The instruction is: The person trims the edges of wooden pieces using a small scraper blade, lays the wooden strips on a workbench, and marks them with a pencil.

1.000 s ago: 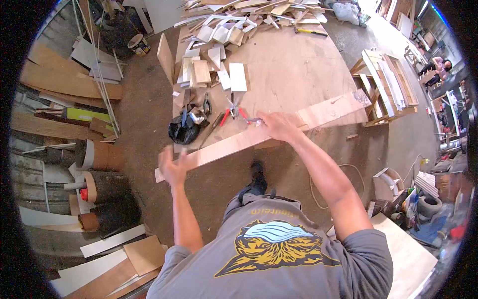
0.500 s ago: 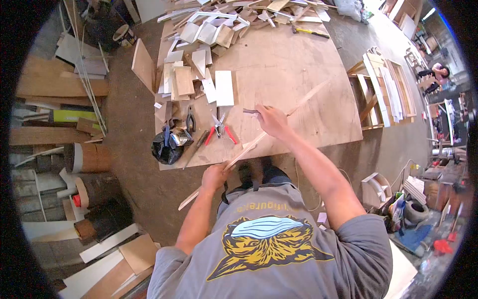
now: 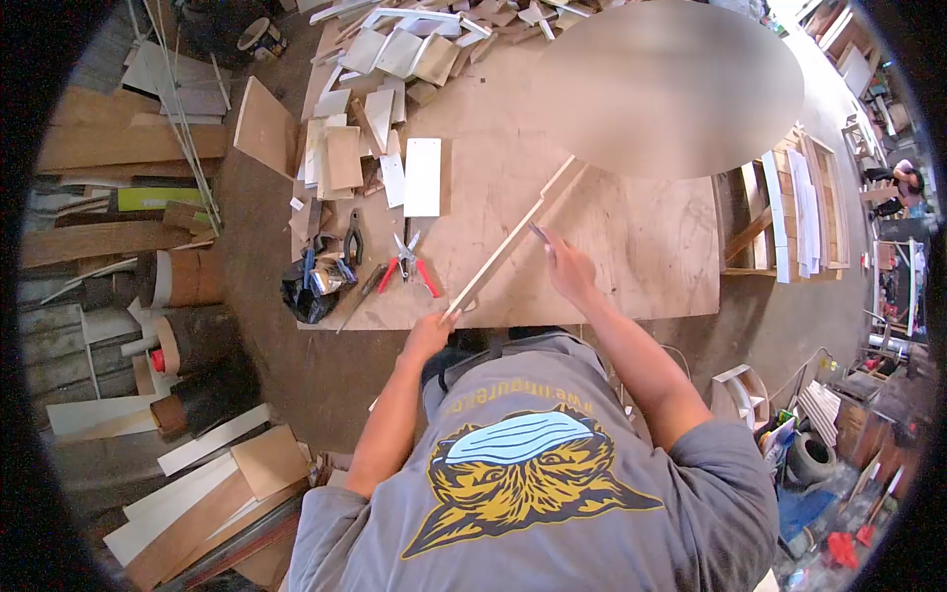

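My left hand (image 3: 430, 336) is closed around the near end of a thin, pale wooden strip (image 3: 498, 256), just off the table's front edge. The strip slants away to the upper right and has a small step in its edge; a blurred patch borders its far end. To the right of the strip, my right hand (image 3: 572, 269) grips a small dark tool (image 3: 539, 233); its kind is too small to tell. Red-handled pliers (image 3: 406, 266) lie left of the strip, beside a dark thin-bladed tool (image 3: 371, 283) and black pliers (image 3: 353, 237).
Wood offcuts (image 3: 414, 54) are heaped at the back of the plywood table (image 3: 473, 178). A black plastic bag (image 3: 308, 296) sits at its front left corner. Wooden frames (image 3: 789, 212) stand on the right, and boards (image 3: 217, 493) lie on the floor. A person (image 3: 900, 187) is far right.
The strip has swung up more steeply, and its near end has been drawn into my left hand. My right hand has come off the strip, moving right and nearer, still with the dark tool.
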Demonstrator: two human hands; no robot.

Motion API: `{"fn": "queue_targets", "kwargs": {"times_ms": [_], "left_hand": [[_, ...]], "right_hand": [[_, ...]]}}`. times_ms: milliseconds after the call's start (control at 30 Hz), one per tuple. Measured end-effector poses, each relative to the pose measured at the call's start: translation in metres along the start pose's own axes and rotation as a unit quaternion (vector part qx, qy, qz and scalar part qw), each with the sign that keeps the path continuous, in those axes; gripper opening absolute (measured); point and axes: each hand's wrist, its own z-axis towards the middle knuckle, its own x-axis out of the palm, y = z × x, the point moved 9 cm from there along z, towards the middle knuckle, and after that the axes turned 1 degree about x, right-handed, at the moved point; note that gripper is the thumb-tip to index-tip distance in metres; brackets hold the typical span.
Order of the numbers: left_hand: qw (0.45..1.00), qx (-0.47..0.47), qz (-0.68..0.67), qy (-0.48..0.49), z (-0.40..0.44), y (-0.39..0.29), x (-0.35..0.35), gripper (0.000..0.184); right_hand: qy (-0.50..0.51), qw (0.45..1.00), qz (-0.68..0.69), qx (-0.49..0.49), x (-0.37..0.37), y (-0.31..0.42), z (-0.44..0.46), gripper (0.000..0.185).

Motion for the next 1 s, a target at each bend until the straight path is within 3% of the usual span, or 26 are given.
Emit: {"fn": "queue_targets", "kwargs": {"times_ms": [133, 267, 367, 467, 567, 667, 767, 867, 967, 1000], "left_hand": [[0.997, 0.018, 0.065, -0.035, -0.005, -0.020, 0.001, 0.061], [0.996, -0.049, -0.065, 0.044, -0.010, -0.019, 0.021, 0.067], [0.990, -0.048, -0.107, 0.083, -0.018, -0.031, 0.023, 0.065], [0.984, -0.067, -0.111, 0.124, -0.020, -0.028, 0.026, 0.063], [0.980, -0.067, -0.120, 0.146, -0.022, -0.031, 0.026, 0.062], [0.982, -0.059, -0.106, 0.143, -0.018, -0.034, 0.018, 0.062], [0.983, -0.061, -0.111, 0.134, -0.024, -0.042, 0.012, 0.061], [0.979, -0.060, -0.138, 0.139, -0.022, -0.036, 0.012, 0.062], [0.972, -0.071, -0.151, 0.163, -0.025, -0.032, 0.014, 0.062], [0.970, -0.074, -0.155, 0.171, -0.024, -0.032, 0.015, 0.062]], "right_hand": [[-0.022, 0.999, -0.043, -0.012, -0.001, 0.001, 0.037, 0.042], [-0.034, 0.997, -0.070, -0.013, 0.015, -0.017, 0.055, 0.044], [0.029, 0.987, -0.069, -0.143, 0.052, -0.016, 0.046, 0.055], [0.002, 0.990, -0.108, -0.090, 0.023, -0.016, 0.051, 0.043], [-0.028, 0.996, -0.068, -0.046, 0.018, -0.025, 0.061, 0.045], [0.077, 0.972, -0.097, -0.199, 0.048, 0.005, 0.047, 0.053], [0.121, 0.976, -0.169, -0.068, 0.033, -0.008, 0.063, 0.055], [0.011, 0.993, -0.107, -0.050, 0.025, -0.026, 0.077, 0.054], [0.037, 0.953, -0.189, -0.233, 0.043, 0.011, 0.048, 0.054], [0.060, 0.962, -0.183, -0.194, 0.041, 0.008, 0.051, 0.054]]}}
